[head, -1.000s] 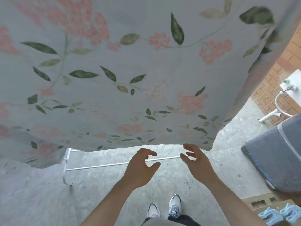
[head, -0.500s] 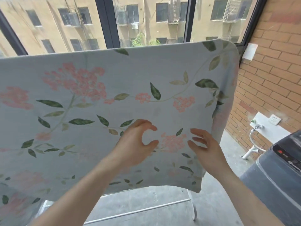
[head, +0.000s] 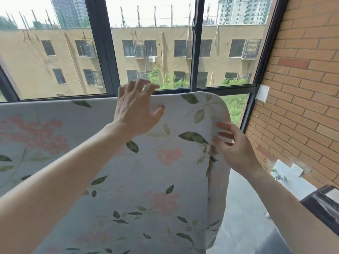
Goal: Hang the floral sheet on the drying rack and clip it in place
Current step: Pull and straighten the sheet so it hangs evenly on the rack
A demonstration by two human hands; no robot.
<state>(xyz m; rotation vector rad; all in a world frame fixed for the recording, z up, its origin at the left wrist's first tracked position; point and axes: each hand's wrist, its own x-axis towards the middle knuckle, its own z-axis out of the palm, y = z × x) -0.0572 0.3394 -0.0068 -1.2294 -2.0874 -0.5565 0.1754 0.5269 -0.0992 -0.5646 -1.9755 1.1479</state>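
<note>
One floral sheet [head: 139,173] hung draped over a top edge that ran left to right in front of the window [head: 150,52], its near face falling toward the camera and covering whatever bar carried it. Two hands were up at the sheet's right end. The left hand [head: 135,110] was raised at the top fold, fingers [head: 139,85] straight and spread apart, tips reaching just over the upper edge, thumb out to the right against the cloth; nothing was clamped in it. The right hand [head: 233,145] was at the sheet's right side edge, lower than the left, its fingers [head: 222,125] bent and closed onto the hem, pinching the cloth there. Counted on the near face: four pink flower clusters clearly showing, one large at far left, one by the right hand, two lower down, with many green leaves on thin vines. Behind, three glass panes were split by two dark uprights. A brick wall [head: 300,88] stood on the right, with one white plate [head: 262,92] near the window frame. One dark appliance corner [head: 322,204] showed at near right. No readable writing or brand appeared anywhere.
</note>
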